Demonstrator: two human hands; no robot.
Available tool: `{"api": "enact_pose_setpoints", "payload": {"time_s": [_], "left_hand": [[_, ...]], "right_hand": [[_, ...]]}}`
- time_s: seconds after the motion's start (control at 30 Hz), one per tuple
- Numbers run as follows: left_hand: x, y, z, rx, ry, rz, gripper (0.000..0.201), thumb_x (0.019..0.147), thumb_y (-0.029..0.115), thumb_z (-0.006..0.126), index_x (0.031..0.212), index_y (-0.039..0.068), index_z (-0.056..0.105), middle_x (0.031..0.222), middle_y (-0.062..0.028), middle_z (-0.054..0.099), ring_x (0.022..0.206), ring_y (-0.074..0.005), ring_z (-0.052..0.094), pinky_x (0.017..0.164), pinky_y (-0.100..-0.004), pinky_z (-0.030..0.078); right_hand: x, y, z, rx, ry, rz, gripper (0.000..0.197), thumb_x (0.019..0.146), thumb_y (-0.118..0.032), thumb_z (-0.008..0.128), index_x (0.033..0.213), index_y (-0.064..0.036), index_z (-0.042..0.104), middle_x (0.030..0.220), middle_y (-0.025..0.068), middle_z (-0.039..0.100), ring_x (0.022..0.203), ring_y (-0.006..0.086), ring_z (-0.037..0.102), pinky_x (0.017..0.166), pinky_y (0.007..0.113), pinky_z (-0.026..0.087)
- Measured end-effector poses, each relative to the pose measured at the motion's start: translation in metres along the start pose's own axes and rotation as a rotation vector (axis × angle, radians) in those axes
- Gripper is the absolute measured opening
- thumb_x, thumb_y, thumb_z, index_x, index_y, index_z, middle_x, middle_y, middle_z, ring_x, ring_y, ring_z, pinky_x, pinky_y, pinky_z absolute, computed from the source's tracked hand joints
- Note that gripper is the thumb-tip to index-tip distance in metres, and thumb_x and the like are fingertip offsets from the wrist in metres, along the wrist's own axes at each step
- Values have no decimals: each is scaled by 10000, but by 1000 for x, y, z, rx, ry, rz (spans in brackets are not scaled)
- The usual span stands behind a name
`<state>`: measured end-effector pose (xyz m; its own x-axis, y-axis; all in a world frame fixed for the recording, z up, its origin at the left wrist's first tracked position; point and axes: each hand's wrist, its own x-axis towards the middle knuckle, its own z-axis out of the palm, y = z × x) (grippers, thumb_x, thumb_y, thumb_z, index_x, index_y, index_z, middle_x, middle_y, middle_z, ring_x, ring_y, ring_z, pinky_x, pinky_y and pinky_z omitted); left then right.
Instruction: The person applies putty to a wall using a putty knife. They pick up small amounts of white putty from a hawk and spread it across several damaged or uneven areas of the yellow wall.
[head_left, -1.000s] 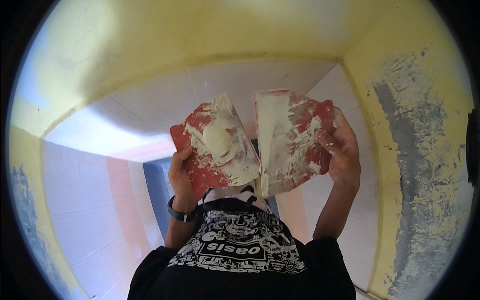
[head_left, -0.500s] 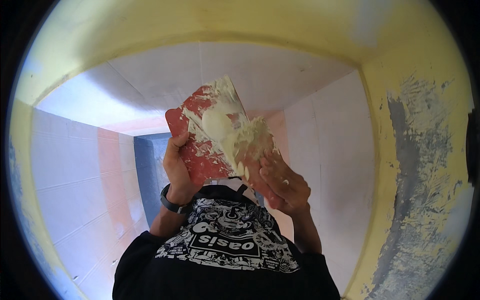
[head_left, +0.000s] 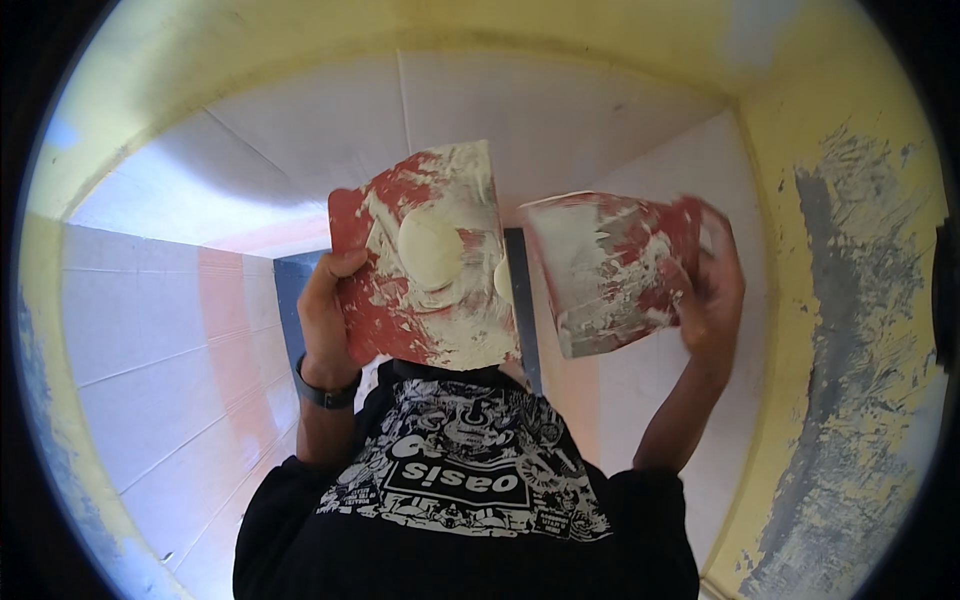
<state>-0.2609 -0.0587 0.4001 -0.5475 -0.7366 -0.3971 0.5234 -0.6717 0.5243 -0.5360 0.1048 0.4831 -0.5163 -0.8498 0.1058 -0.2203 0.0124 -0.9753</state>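
My left hand (head_left: 325,310) grips a flat red putty spreader (head_left: 365,310) by its left edge, thumb on top. Pale cream putty smears its face, with a smooth rounded dollop (head_left: 430,250) near the middle. To the right, my right hand (head_left: 715,285) is closed around a second red spreader (head_left: 590,275), slightly blurred. Thin streaks of putty coat that one, mostly scraped down to a whitish film. A gap separates the two spreaders. A small blob of putty hangs at the left spreader's right edge.
A yellow wall (head_left: 770,400) curves along the right, with a rough grey patch (head_left: 840,330) on it. Pale panelled surfaces (head_left: 150,320) with a pinkish band lie at the left. A dark strip (head_left: 525,310) shows between the spreaders.
My right hand has moved right with its spreader, away from the left one it overlapped. Much of the thick putty on the right spreader is gone. The left spreader has turned more upright.
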Motion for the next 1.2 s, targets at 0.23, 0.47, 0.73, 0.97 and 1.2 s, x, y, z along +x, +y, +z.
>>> {"api": "enact_pose_setpoints", "payload": {"time_s": [0.23, 0.47, 0.73, 0.97, 1.2], "left_hand": [[11, 15, -3, 106, -34, -144, 310, 909, 145, 514, 1138, -60, 558, 1020, -158, 667, 847, -242, 690, 773, -351, 579], [32, 6, -21, 125, -44, -218, 360, 929, 159, 494, 1209, -67, 512, 1078, -163, 652, 890, -233, 692, 794, -361, 595], [26, -5, -19, 84, -75, -170, 393, 949, 183, 450, 1257, -57, 490, 1158, -182, 637, 1000, -278, 671, 878, -403, 573], [8, 3, 14, -90, -308, -79, 548, 895, 190, 460, 1397, -20, 393, 1367, -202, 509, 1204, -352, 548, 1012, -487, 471], [-6, 1, 16, 670, -370, 352, 377, 920, 152, 585, 1259, 11, 500, 1191, -84, 579, 1058, -186, 570, 909, -294, 482]], "right_hand": [[56, 8, -5, -169, -473, -19, 534, 897, -3, 638, 1398, 14, 455, 1220, 155, 627, 1070, 166, 611, 932, 301, 488], [78, 29, 13, -185, -802, 159, 563, 874, -27, 673, 1387, 49, 453, 1228, 149, 634, 1057, 150, 616, 940, 302, 484], [58, 88, 6, 305, -741, 358, 572, 849, -67, 686, 1368, 49, 476, 1153, 129, 662, 877, 114, 641, 756, 260, 529], [81, -48, -30, 591, -117, -144, 506, 850, -111, 668, 1311, 25, 509, 1074, 74, 651, 795, 134, 643, 669, 262, 539], [108, -226, -102, 201, 595, -1002, 481, 921, 17, 552, 1380, 16, 410, 1251, 115, 578, 1096, 156, 595, 944, 294, 472]]}}
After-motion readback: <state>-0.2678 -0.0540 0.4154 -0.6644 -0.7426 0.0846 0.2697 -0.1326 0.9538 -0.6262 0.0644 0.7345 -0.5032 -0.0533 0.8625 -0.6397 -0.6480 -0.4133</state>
